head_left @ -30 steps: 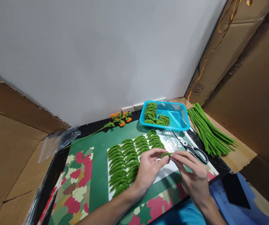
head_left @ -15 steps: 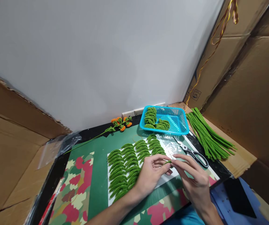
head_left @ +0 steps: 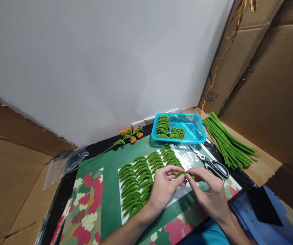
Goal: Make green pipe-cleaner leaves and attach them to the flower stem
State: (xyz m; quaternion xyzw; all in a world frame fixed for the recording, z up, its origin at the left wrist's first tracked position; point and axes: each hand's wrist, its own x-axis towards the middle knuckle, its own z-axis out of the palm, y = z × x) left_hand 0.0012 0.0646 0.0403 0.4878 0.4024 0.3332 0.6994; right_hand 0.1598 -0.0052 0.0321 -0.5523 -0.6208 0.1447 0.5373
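A small green fuzzy piece [head_left: 181, 174] is pinched between my left hand [head_left: 165, 185] and my right hand [head_left: 207, 190], whose fingertips meet. Beneath and left of my hands, a white sheet [head_left: 174, 200] carries columns of curved green fuzzy pieces [head_left: 128, 185]. Behind them stands a blue basket [head_left: 193, 129] with more curved green pieces [head_left: 163, 125] in its left part. Black-and-white scissors [head_left: 207, 161] lie slightly open beyond my right hand. My fingers partly hide the held piece.
A bundle of long green stems [head_left: 228, 144] lies at the right. Orange flowers on a green stem [head_left: 132, 134] rest at the table's back edge. Clear plastic bags [head_left: 65, 163] are at the left. Cardboard [head_left: 271, 92] and a white wall [head_left: 98, 68] surround the table.
My right fingers have closed in on the green piece beside my left fingertips, and more of the piece shows. The whole view has shifted slightly.
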